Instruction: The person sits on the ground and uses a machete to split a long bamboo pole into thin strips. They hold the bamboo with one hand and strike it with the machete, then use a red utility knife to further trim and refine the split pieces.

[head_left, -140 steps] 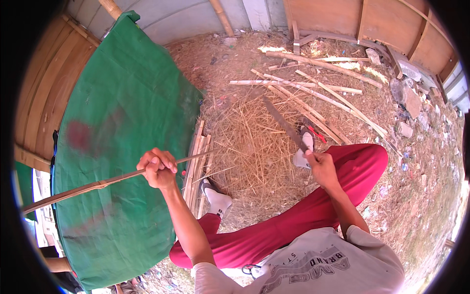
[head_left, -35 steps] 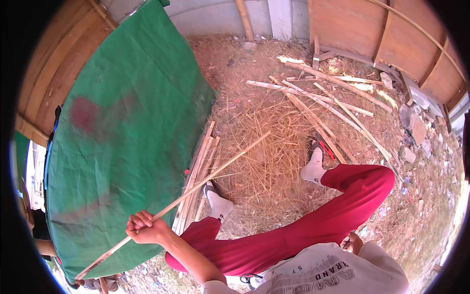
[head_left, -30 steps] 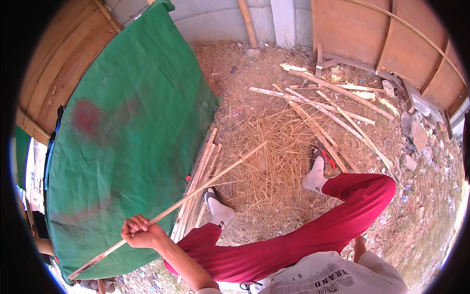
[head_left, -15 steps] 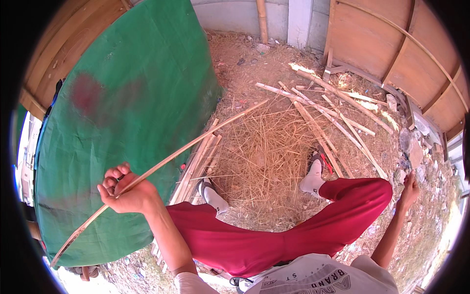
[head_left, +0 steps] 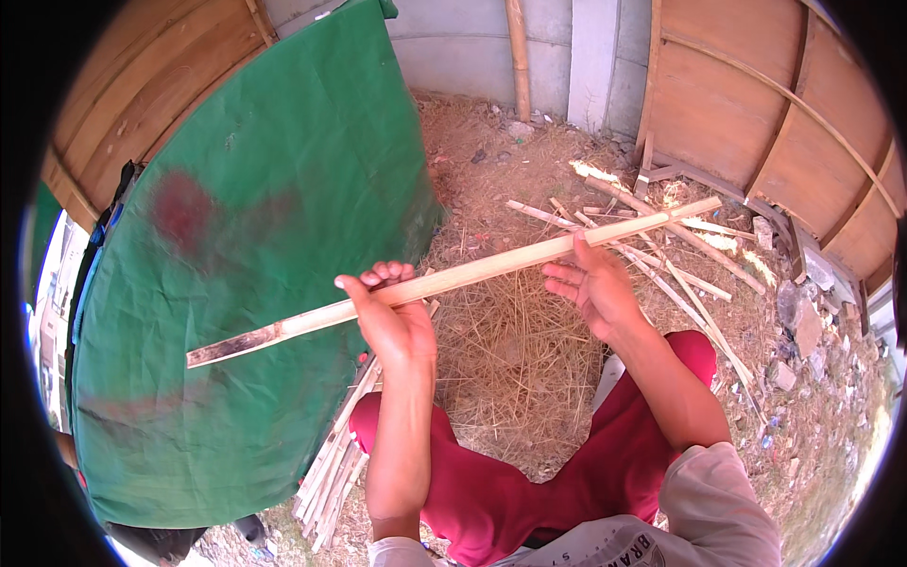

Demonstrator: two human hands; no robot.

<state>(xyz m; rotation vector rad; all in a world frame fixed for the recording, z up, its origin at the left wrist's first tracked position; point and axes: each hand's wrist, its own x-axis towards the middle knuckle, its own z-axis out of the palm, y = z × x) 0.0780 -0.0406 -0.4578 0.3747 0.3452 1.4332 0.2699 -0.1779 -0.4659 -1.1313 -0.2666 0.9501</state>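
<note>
A long split bamboo strip [head_left: 496,267] lies across in front of me, rising to the right, with a dark, blackened patch near its left end. My left hand [head_left: 395,317] supports it left of the middle, in the crook between thumb and curled fingers. Further right, my right hand [head_left: 607,295] pinches the strip's lower edge at the fingertips, its other fingers loosely spread below. Both ends stick out beyond my hands.
Thin shavings [head_left: 515,350] cover the ground between my legs. Several bamboo strips [head_left: 675,269] lie at the right, and a bundle of strips [head_left: 333,463] is at the left. A green sheet [head_left: 255,312] stands at the left; rubble [head_left: 803,312] lines the wooden panels [head_left: 727,104].
My right hand has come in from the far right and now touches the bamboo strip. My left hand has moved right and up, and the strip lies flatter and nearer the middle.
</note>
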